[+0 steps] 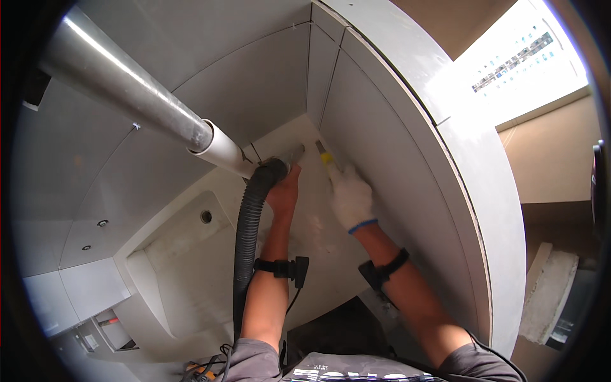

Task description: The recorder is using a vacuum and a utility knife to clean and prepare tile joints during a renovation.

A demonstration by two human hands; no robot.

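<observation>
My bare left hand [283,189] is closed around the end of a black ribbed vacuum hose [247,235], partly hidden behind it. The hose's greyish nozzle [295,153] points at the pale floor [296,134] near the corner of the walls. My right hand [351,198], in a white knitted glove with a blue cuff, grips a slim hand tool [326,158] with a yellow band and a dark, narrow tip. The tool's exact kind is unclear. Its tip is close to the foot of the right wall, a short way right of the nozzle.
A thick metal pipe [140,89] with a white sleeve [223,149] slants down from the upper left, beside the hose. Grey panelled walls [382,127] enclose the space. Left of my arms lies a recessed basin [149,283] with a drain hole [205,217]. A bright window [515,70] is at upper right.
</observation>
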